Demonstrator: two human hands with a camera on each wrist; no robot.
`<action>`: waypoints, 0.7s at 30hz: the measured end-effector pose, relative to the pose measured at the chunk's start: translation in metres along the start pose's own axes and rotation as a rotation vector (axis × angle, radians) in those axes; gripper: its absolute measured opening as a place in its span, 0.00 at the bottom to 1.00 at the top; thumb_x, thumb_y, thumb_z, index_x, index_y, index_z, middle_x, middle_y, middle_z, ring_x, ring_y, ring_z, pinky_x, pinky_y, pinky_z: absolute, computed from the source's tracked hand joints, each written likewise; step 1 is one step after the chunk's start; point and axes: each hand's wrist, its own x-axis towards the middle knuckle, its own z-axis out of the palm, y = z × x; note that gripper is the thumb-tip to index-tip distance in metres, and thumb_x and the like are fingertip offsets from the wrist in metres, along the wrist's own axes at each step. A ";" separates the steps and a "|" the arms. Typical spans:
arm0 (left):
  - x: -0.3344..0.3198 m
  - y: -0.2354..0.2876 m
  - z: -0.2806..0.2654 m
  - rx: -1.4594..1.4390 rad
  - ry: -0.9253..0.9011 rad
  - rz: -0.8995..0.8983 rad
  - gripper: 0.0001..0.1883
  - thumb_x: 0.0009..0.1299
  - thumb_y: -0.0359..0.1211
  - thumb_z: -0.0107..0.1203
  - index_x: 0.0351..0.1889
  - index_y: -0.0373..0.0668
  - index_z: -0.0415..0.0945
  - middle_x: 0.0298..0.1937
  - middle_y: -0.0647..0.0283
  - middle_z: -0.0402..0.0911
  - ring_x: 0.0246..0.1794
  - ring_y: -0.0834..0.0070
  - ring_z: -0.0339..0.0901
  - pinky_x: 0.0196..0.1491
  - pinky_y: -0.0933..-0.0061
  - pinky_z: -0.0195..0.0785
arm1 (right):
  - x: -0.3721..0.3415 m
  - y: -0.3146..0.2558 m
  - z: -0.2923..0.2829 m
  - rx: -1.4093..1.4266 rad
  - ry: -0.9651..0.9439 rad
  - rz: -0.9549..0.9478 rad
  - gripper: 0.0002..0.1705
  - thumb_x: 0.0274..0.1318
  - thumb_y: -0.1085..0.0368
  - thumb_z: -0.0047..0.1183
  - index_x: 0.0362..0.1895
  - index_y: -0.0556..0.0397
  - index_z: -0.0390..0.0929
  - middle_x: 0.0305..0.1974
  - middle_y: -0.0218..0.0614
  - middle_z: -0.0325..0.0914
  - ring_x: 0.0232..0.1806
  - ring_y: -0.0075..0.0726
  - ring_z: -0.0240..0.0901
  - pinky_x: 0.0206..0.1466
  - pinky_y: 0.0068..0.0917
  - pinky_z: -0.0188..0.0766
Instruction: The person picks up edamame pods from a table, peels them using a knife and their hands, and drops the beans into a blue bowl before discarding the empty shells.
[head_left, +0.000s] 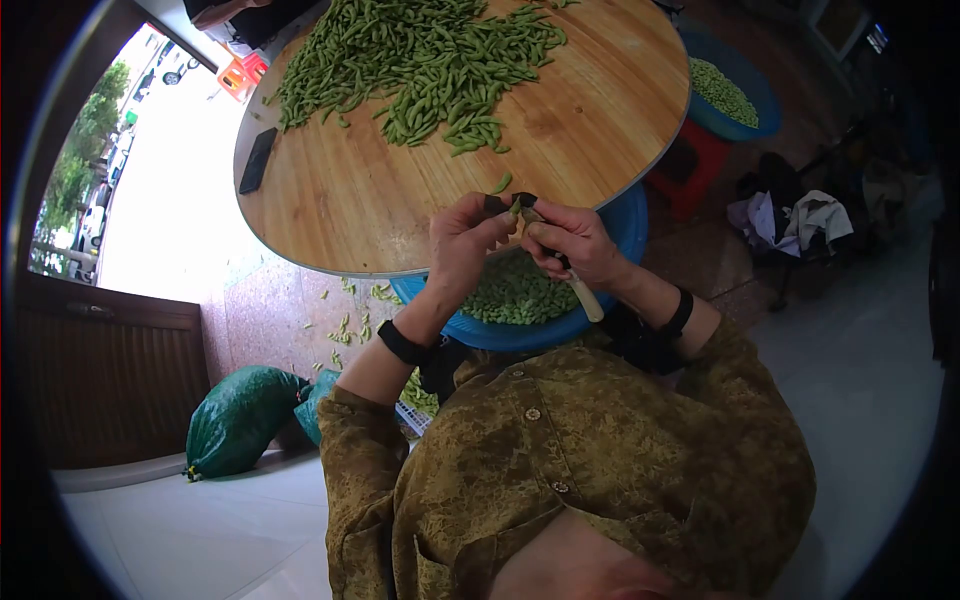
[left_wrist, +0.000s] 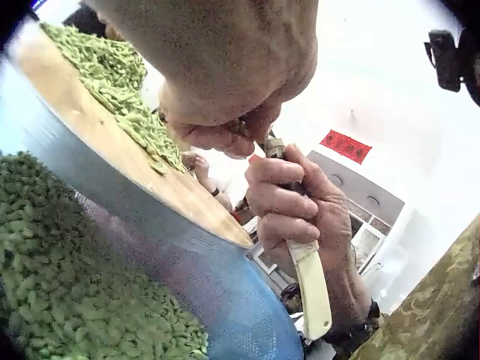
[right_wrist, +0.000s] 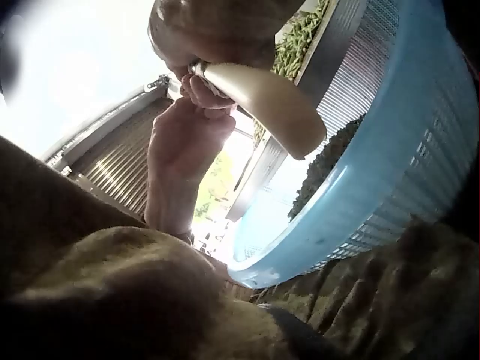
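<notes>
My left hand (head_left: 468, 238) pinches a small green bean pod (head_left: 516, 208) at its fingertips, above the table's near edge. Dark wrapping covers a fingertip there. Close against it, my right hand (head_left: 578, 243) grips a cream-handled knife (head_left: 588, 300), fingers curled round it and the handle's end pointing down toward me. In the left wrist view the knife handle (left_wrist: 311, 289) sticks out below the right fist; the blade end is hidden by fingers. Under both hands stands a blue basket (head_left: 632, 225) holding many shelled green beans (head_left: 515, 290).
A round wooden table (head_left: 600, 120) bears a large heap of green pods (head_left: 420, 60), a lone pod (head_left: 502, 183) and a dark phone (head_left: 258, 160). A blue basin (head_left: 768, 110) of beans stands right. Green sacks (head_left: 240, 420) and scattered pods (head_left: 345, 330) lie on the floor at left.
</notes>
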 end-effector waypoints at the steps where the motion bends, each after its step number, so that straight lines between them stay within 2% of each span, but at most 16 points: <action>1: 0.000 0.000 0.000 0.000 -0.001 0.001 0.09 0.63 0.27 0.58 0.41 0.37 0.78 0.27 0.69 0.79 0.24 0.85 0.72 0.28 0.83 0.61 | 0.000 -0.001 0.001 -0.012 0.008 -0.019 0.21 0.66 0.67 0.40 0.63 0.53 0.64 0.25 0.25 0.65 0.18 0.13 0.56 0.17 0.12 0.54; 4: 0.000 0.001 -0.001 -0.154 -0.051 -0.015 0.08 0.63 0.26 0.58 0.40 0.37 0.78 0.27 0.67 0.79 0.25 0.83 0.73 0.29 0.82 0.63 | -0.001 -0.005 0.001 -0.020 -0.002 -0.036 0.20 0.65 0.67 0.42 0.60 0.55 0.67 0.24 0.25 0.66 0.17 0.13 0.57 0.16 0.12 0.54; 6: 0.002 0.005 -0.005 -0.393 -0.116 -0.190 0.06 0.64 0.26 0.57 0.37 0.38 0.76 0.27 0.63 0.79 0.24 0.79 0.73 0.28 0.81 0.63 | -0.002 -0.009 0.001 -0.015 -0.019 -0.032 0.19 0.65 0.67 0.42 0.59 0.55 0.68 0.25 0.25 0.67 0.17 0.13 0.57 0.16 0.12 0.53; 7: 0.003 0.003 -0.008 -0.393 -0.116 -0.192 0.06 0.64 0.26 0.57 0.37 0.38 0.76 0.27 0.63 0.79 0.24 0.79 0.73 0.28 0.81 0.63 | -0.001 -0.012 0.000 -0.013 -0.056 -0.013 0.17 0.65 0.67 0.41 0.57 0.56 0.70 0.25 0.25 0.67 0.17 0.12 0.57 0.15 0.11 0.53; 9: 0.005 -0.003 -0.016 -0.603 -0.319 -0.295 0.05 0.65 0.27 0.56 0.38 0.38 0.76 0.29 0.64 0.78 0.26 0.79 0.73 0.29 0.80 0.64 | -0.001 -0.017 -0.003 -0.013 -0.096 0.007 0.16 0.66 0.67 0.41 0.54 0.57 0.71 0.25 0.25 0.66 0.17 0.11 0.56 0.15 0.10 0.52; 11: 0.006 -0.008 -0.016 -0.643 -0.348 -0.318 0.05 0.65 0.27 0.55 0.38 0.38 0.75 0.28 0.64 0.78 0.25 0.79 0.73 0.29 0.80 0.64 | -0.003 -0.022 -0.006 0.054 -0.150 0.093 0.12 0.62 0.69 0.44 0.48 0.60 0.72 0.24 0.30 0.68 0.19 0.21 0.63 0.18 0.17 0.59; 12: 0.006 -0.010 -0.016 -0.683 -0.378 -0.344 0.04 0.65 0.27 0.54 0.37 0.39 0.75 0.28 0.64 0.77 0.25 0.79 0.72 0.29 0.80 0.63 | -0.001 -0.017 -0.009 0.053 -0.152 0.096 0.12 0.62 0.69 0.44 0.48 0.60 0.72 0.24 0.30 0.68 0.19 0.21 0.63 0.18 0.17 0.59; 14: 0.005 -0.014 -0.016 -0.573 -0.324 -0.322 0.04 0.65 0.27 0.53 0.37 0.39 0.74 0.28 0.64 0.77 0.24 0.79 0.72 0.28 0.81 0.63 | 0.003 0.001 -0.018 -0.904 -0.105 -0.462 0.13 0.57 0.72 0.49 0.47 0.61 0.72 0.26 0.39 0.70 0.25 0.37 0.70 0.25 0.27 0.65; 15: 0.004 -0.015 -0.017 -0.459 -0.273 -0.302 0.04 0.65 0.27 0.53 0.37 0.40 0.74 0.28 0.65 0.77 0.24 0.79 0.71 0.27 0.81 0.63 | 0.001 0.003 -0.018 -0.902 -0.105 -0.460 0.13 0.57 0.72 0.49 0.47 0.61 0.72 0.26 0.39 0.70 0.25 0.37 0.70 0.25 0.27 0.65; 17: 0.003 -0.021 -0.015 -0.468 -0.257 -0.319 0.04 0.65 0.28 0.53 0.37 0.40 0.73 0.28 0.65 0.76 0.23 0.80 0.71 0.25 0.81 0.62 | -0.002 0.005 -0.017 -1.127 -0.093 -0.562 0.20 0.52 0.74 0.51 0.51 0.60 0.71 0.29 0.45 0.70 0.32 0.51 0.70 0.32 0.34 0.66; 18: 0.003 -0.023 -0.013 -0.477 -0.240 -0.337 0.04 0.65 0.28 0.52 0.37 0.40 0.73 0.27 0.65 0.76 0.23 0.80 0.70 0.24 0.82 0.61 | 0.000 0.007 -0.018 -1.126 -0.095 -0.561 0.20 0.52 0.74 0.51 0.51 0.60 0.71 0.29 0.45 0.70 0.32 0.51 0.70 0.32 0.34 0.66; 20: 0.003 -0.023 -0.009 -0.401 -0.178 -0.334 0.04 0.66 0.29 0.53 0.37 0.40 0.72 0.28 0.65 0.77 0.23 0.80 0.71 0.23 0.82 0.61 | 0.005 0.011 -0.023 -1.248 -0.043 -0.678 0.19 0.57 0.70 0.50 0.54 0.56 0.71 0.29 0.39 0.71 0.26 0.37 0.71 0.25 0.28 0.65; 21: 0.004 -0.022 -0.007 -0.322 -0.121 -0.329 0.05 0.66 0.29 0.54 0.37 0.39 0.72 0.29 0.65 0.77 0.24 0.81 0.71 0.23 0.82 0.61 | 0.006 0.008 -0.023 -1.247 -0.040 -0.678 0.19 0.57 0.70 0.50 0.54 0.56 0.71 0.29 0.39 0.71 0.26 0.37 0.71 0.25 0.28 0.65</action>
